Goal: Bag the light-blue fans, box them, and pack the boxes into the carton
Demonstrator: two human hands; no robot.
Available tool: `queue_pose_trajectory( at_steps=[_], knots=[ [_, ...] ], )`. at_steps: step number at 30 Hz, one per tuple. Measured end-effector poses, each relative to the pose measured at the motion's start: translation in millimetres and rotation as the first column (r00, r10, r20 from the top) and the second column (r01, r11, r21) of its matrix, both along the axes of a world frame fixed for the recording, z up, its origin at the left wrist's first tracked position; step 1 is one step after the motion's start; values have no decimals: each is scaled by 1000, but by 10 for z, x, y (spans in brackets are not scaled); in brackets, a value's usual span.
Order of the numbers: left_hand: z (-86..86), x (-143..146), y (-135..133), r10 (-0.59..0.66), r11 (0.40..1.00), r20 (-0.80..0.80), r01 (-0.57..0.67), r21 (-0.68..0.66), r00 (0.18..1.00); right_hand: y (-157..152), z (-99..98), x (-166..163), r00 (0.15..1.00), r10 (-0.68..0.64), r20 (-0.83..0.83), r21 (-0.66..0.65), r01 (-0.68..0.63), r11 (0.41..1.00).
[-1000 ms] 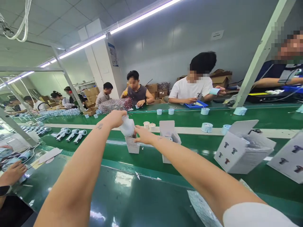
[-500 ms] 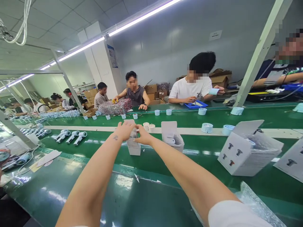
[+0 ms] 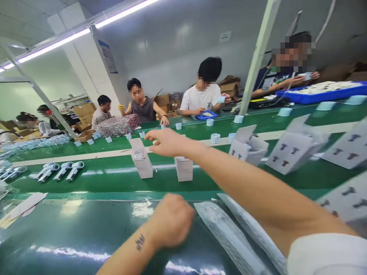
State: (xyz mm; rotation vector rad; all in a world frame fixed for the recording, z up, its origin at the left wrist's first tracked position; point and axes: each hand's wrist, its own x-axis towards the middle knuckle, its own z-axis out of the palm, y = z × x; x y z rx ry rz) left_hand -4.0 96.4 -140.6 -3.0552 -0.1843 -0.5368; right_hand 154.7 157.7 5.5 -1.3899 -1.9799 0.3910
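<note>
Across a glossy green worktop (image 3: 86,225), a person's right hand (image 3: 169,143) reaches over the conveyor belt (image 3: 109,181), its grip partly open with nothing visible in it, near the raised flap of a narrow white carton (image 3: 143,167) standing open. A second white carton (image 3: 184,170) stands below the right wrist. The left hand (image 3: 173,219) curls into a fist beside bubble-wrap sleeves (image 3: 226,229); I cannot tell whether it contains anything.

The green tabletop (image 3: 86,229) carries two plastic-wrapped packs (image 3: 226,229) right of the left hand (image 3: 174,220); beyond it, a green belt (image 3: 111,182) bears white boxes (image 3: 143,166); leftward, silvery devices (image 3: 73,171).
</note>
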Motion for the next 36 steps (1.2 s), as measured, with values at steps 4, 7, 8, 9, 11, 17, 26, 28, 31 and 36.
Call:
queue_pose_trajectory(
  at_steps=[4,7,8,9,11,17,26,28,31,36],
  knots=[
    [-370,458,-715,-271,958,-281,288,19,921,-1226,726,505,957,-238,167,217,200,956],
    [-508,712,-828,-191,968,-329,234,96,925,-2177,902,1075,814,-539,218,343,453,823],
    [-517,777,-820,-156,973,-351,205,106,923,-2464,879,1313,744,-624,239,367,526,768],
    [-513,832,-809,-126,976,-374,182,118,919,-2730,819,1565,671,-689,274,366,589,720],
    [-476,904,-809,-103,973,-418,179,148,903,-3188,600,2069,598,-715,363,237,682,691],
    [-225,818,-923,-126,940,-559,279,197,820,-3813,-372,2839,730,-668,146,-234,682,693],
    [1053,1061,-802,257,824,179,-118,-555,950,-3489,-1200,2721,762,-621,-183,-247,576,779],
    [1226,1406,-939,270,727,372,65,-683,888,-3464,-1244,2662,755,-633,-171,-239,591,770],
    [1299,1976,-1162,235,694,499,216,-687,834,-3489,-1227,2554,766,-626,-149,-224,590,776],
    [1374,2429,-1323,35,875,253,93,-476,967,-3590,-1180,2468,778,-608,-161,-232,569,789]
  ],
)
